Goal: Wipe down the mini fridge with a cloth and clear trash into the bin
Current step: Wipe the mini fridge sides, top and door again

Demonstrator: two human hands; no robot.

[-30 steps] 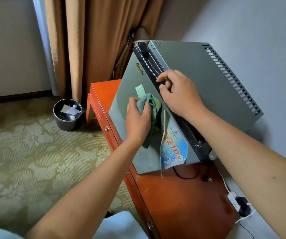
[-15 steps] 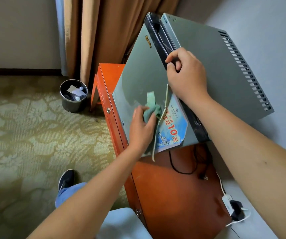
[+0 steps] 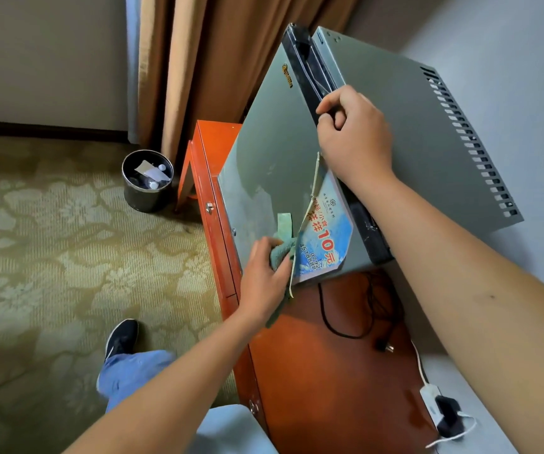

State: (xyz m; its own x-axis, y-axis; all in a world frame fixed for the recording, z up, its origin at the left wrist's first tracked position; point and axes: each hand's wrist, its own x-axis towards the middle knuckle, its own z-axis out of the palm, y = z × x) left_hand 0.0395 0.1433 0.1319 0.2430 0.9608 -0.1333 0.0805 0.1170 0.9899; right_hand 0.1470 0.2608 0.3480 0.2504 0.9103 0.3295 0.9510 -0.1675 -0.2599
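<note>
The grey mini fridge (image 3: 395, 136) stands on an orange-red wooden cabinet (image 3: 326, 365). My left hand (image 3: 264, 280) grips a green cloth (image 3: 282, 249) against the lower part of the grey door (image 3: 264, 172), next to a blue and white price sticker (image 3: 324, 237) whose left edge is peeling away. My right hand (image 3: 355, 136) curls its fingers over the black top edge of the door. A round black bin (image 3: 147, 181) with scraps of trash in it sits on the carpet left of the cabinet.
Brown curtains (image 3: 205, 67) hang behind the fridge and bin. A black cable (image 3: 332, 322) lies on the cabinet top, and a white power strip (image 3: 434, 404) with a black plug sits at its right edge. My shoe (image 3: 121, 339) is on the patterned carpet.
My left hand has wiped the cloth down the door from the middle to the bottom edge. The right hand keeps its hold on the door's top edge. The camera view shifted.
</note>
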